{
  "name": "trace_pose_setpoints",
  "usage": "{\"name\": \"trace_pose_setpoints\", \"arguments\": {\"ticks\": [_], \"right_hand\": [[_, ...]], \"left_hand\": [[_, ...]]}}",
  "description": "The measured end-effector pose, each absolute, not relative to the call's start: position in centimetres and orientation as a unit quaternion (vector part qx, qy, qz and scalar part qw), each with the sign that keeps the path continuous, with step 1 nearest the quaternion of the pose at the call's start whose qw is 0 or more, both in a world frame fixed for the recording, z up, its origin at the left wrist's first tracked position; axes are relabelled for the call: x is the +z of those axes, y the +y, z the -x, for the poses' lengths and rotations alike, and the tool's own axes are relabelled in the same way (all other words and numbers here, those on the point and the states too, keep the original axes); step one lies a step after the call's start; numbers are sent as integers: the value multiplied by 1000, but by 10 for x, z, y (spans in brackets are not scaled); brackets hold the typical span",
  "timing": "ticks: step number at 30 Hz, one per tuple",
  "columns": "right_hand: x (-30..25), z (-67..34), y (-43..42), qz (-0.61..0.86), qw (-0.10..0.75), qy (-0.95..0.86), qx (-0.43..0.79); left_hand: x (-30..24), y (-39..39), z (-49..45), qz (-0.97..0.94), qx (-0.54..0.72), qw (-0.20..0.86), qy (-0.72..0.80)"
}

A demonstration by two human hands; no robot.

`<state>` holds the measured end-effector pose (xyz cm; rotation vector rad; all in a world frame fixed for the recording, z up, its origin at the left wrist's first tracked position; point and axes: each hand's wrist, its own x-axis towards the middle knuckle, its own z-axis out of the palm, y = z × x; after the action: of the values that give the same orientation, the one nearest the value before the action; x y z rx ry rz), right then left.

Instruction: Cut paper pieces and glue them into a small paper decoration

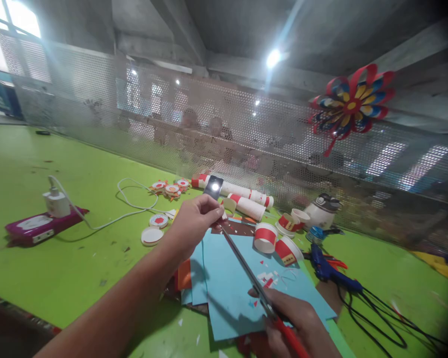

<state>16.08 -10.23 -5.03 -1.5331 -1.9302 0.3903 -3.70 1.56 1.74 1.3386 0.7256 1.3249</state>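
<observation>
My left hand (pixel 196 221) is pinched closed at the middle of the table, with a small white piece (pixel 224 214) at its fingertips; its exact shape is too small to make out. Long scissors (pixel 242 261) with a red handle are gripped in my right hand (pixel 294 315), low and right of centre. Their tips reach up to the left fingertips, and the blades look closed or nearly so. Below them lie light blue paper sheets (pixel 227 288), with white and red paper scraps (pixel 268 278) on top. Red-and-white paper cups (pixel 266 237) lie right of the blades.
Stacked paper cups (pixel 246 207) lie behind my left hand, beside a dark device (pixel 213 187) reflecting light. A blue glue gun (pixel 330 272) and its cable are at right. Left are a purple power strip (pixel 41 226) and white cord. A perforated screen (pixel 224 134) borders the green table (pixel 108 263).
</observation>
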Motion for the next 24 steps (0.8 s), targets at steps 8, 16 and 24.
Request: {"name": "trace_pose_setpoints", "arguments": {"ticks": [8,16,24], "right_hand": [[-50,-169,-97,597,367,-705,106],[-59,-167,-97,597,381,-699,97],[-51,-155,-103,620,368,-680,135]], "left_hand": [[20,13,36,-576,552,509,323],[16,11,31,-557,552,539,307],[9,10,23,-508,568,588,274]]}}
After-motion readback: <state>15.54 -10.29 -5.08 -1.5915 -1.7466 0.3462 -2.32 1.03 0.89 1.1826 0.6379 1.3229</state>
